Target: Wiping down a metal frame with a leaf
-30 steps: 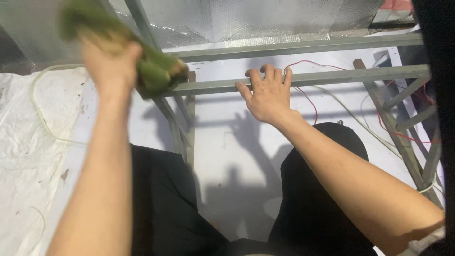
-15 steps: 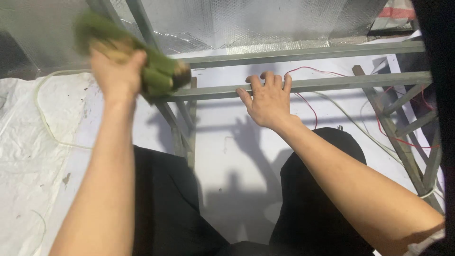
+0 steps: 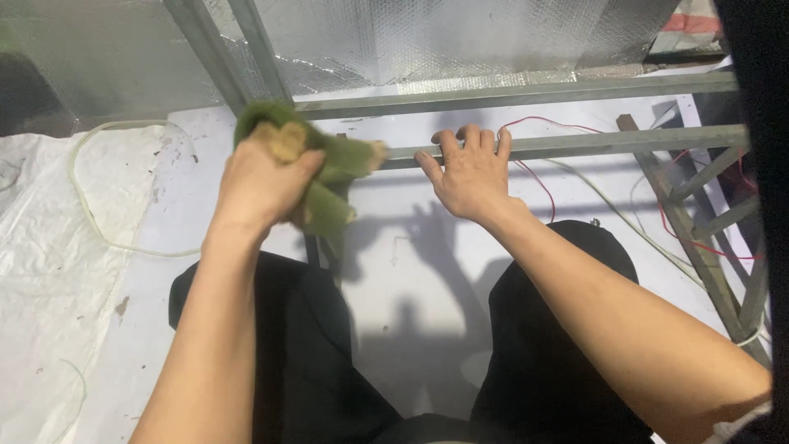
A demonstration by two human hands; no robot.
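Cloth (image 3: 329, 164) bunched in left hand (image 3: 263, 177), long axis pointing lower right.

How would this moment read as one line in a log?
left hand: grips green cloth at metal bar | right hand: fingers on bar | red wire behind
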